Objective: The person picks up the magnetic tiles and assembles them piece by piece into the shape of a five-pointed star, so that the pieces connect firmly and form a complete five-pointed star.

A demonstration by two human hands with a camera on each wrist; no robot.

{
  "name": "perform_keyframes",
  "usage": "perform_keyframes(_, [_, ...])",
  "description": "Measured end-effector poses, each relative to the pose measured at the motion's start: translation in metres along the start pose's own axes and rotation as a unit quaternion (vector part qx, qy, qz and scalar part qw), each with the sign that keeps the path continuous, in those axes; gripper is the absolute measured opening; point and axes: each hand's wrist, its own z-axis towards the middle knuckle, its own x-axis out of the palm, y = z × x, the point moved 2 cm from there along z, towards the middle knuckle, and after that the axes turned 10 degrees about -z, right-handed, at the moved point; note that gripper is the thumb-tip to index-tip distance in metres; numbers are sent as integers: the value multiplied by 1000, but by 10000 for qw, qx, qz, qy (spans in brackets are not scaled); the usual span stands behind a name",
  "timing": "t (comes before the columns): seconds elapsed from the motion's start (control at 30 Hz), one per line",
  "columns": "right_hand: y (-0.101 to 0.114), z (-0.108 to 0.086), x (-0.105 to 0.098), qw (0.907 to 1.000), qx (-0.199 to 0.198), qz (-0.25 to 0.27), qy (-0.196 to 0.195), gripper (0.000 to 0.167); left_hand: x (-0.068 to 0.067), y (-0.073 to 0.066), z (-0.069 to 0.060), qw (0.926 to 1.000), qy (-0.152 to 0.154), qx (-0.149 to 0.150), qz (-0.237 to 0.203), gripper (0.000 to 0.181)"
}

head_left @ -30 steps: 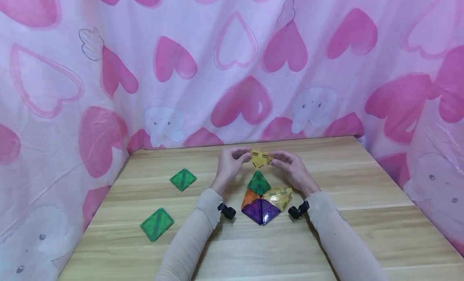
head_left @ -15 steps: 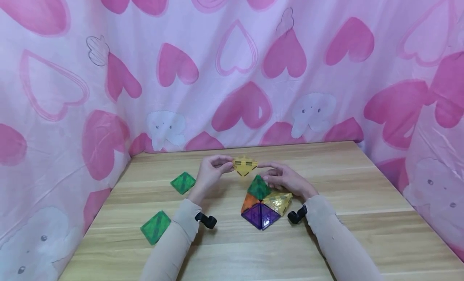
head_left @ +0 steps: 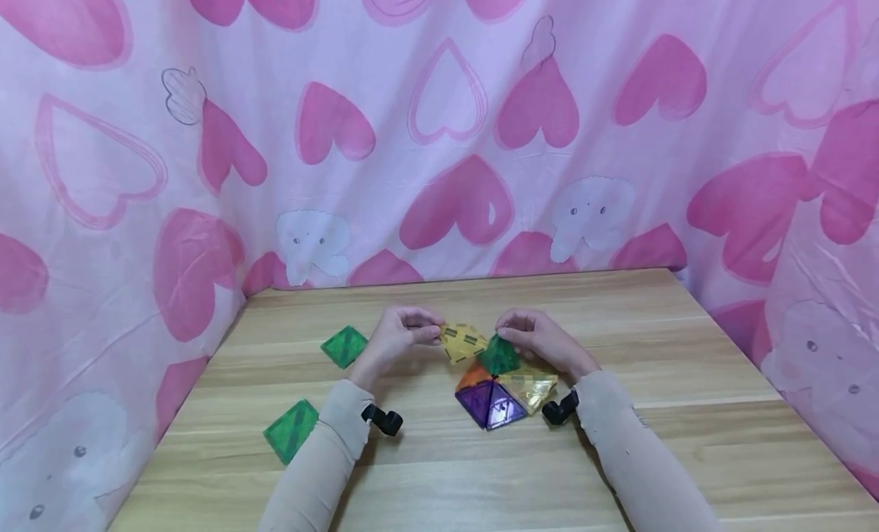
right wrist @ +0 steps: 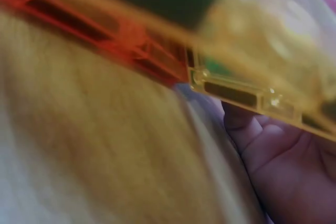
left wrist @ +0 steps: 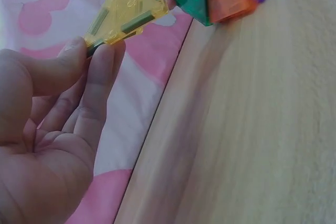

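Observation:
My left hand (head_left: 393, 340) pinches a see-through yellow magnetic tile (head_left: 462, 343) by one corner, between thumb and fingers, clear in the left wrist view too. Its far corner comes up close to a green triangular magnetic tile (head_left: 500, 356); whether they touch I cannot tell. My right hand (head_left: 549, 343) pinches that green tile near its top. Around it is a cluster with an orange tile (head_left: 474, 377), purple triangles (head_left: 475, 402) and a second yellow tile piece (head_left: 532, 391). The right wrist view is blurred, with a yellow tile (right wrist: 231, 92) in front of the hand.
Two green diamond-shaped tile pieces lie on the left of the wooden table (head_left: 439, 486): the farther diamond (head_left: 345, 346) and the nearer diamond (head_left: 291, 431) beside the left sleeve. A pink heart-print curtain (head_left: 384, 135) hangs behind the table.
Both hands held the yellow tile at first. My right hand let go of it and took the green tile's top. My left hand carried the yellow tile leftward, then lower. The green tile shifted slightly right.

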Motion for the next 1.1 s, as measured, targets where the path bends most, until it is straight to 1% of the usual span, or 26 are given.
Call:
perform_keyframes(0.13, [-1, 2, -1, 9983, -305, -336, -362, 27, -2, 5, -1, 9995, -12, -111, 289, 17])
perform_keyframes(0.23, [0, 3, -2, 9970, -415, -433, -482, 22, -4, 12, -1, 9980, -49, -304, 547, 15])
perform_keyframes(0.3, [0, 4, -2, 9973, -399, -395, -480, 21, -5, 17, 0, 9971, -28, -396, 655, 15])
perform_keyframes(0.4, [0, 4, -1, 9976, -356, -344, -490, 23, -5, 22, 1, 9963, 1, -459, 725, 16])
perform_keyframes(0.57, [0, 4, -1, 9974, -294, -391, -537, 24, -2, 22, 1, 9959, 12, -479, 773, 18])
perform_keyframes(0.77, [0, 5, -2, 9975, -183, -408, -552, 25, 3, 24, 3, 9918, 140, -552, 1147, 24])
perform_keyframes(0.9, [1, 4, -3, 9975, -166, -372, -569, 25, 4, 26, 4, 9913, 194, -532, 1187, 33])
perform_keyframes(0.97, [2, 4, -2, 9976, -169, -350, -578, 24, 4, 26, 4, 9915, 210, -461, 1198, 37])
perform_keyframes(1.1, [3, 3, -1, 9975, -170, -311, -605, 20, 4, 27, 5, 9918, 114, -263, 1247, 35])
